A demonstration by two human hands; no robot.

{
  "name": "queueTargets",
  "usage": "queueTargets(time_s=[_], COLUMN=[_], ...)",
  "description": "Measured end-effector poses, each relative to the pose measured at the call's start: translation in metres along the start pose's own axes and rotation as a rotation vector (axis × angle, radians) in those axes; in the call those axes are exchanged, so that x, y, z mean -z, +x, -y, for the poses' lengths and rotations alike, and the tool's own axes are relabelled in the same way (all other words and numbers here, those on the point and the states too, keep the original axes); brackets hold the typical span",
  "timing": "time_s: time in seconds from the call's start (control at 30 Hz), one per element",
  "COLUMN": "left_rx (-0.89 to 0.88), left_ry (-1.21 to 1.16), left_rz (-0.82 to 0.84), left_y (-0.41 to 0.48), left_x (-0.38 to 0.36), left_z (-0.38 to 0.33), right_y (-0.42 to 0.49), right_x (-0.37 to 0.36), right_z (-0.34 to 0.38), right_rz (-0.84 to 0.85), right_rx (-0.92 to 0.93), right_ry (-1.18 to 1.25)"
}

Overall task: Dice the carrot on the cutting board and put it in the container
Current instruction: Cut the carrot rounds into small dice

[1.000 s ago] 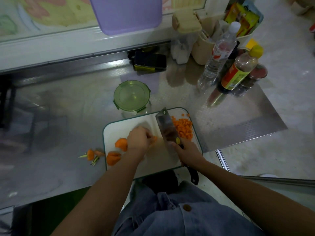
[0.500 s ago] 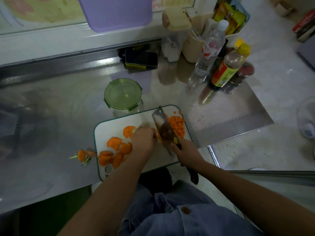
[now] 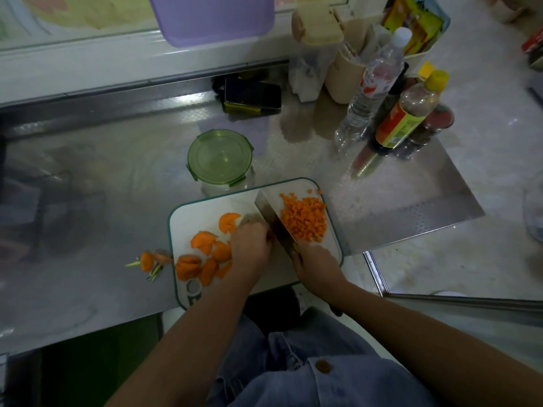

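Head view: the right hand gripped the cleaver by its handle, the blade running diagonally away toward the far left across the cutting board. The left hand sat curled against the blade's flat; whether it pinned a piece was hidden. Diced carrot lay heaped right of the blade, with flat half-round slices to its left, sharing no common direction. They looked stiff, light and apt to slide, best pinned from above. The lidded container stood just beyond the board on the bench.
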State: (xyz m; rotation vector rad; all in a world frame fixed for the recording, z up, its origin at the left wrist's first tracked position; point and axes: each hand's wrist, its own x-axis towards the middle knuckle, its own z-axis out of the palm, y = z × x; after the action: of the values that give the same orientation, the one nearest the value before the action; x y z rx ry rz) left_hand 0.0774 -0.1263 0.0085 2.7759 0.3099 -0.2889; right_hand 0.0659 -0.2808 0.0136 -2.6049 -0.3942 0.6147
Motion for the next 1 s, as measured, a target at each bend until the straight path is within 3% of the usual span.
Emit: queueTargets(time_s=[0.3,0.7,1.0], left_rx=[-0.001,0.064,0.06], left_ry=[-0.011,-0.038,-0.111], left_rz=[-0.001,-0.017,0.004], left_y=[0.0,0.002,0.003], left_x=[-0.004,-0.006,-0.007], left_z=[0.0,-0.001,0.003], right_y=[0.008,0.007,0.015], right_x=[0.004,0.001,0.008], right_z=[0.003,0.005,-0.001], right_rz=[-0.086,-0.007,-0.099], right_rx=[-0.014,-0.014,-0.057], right_ry=[0.09,0.05,0.134])
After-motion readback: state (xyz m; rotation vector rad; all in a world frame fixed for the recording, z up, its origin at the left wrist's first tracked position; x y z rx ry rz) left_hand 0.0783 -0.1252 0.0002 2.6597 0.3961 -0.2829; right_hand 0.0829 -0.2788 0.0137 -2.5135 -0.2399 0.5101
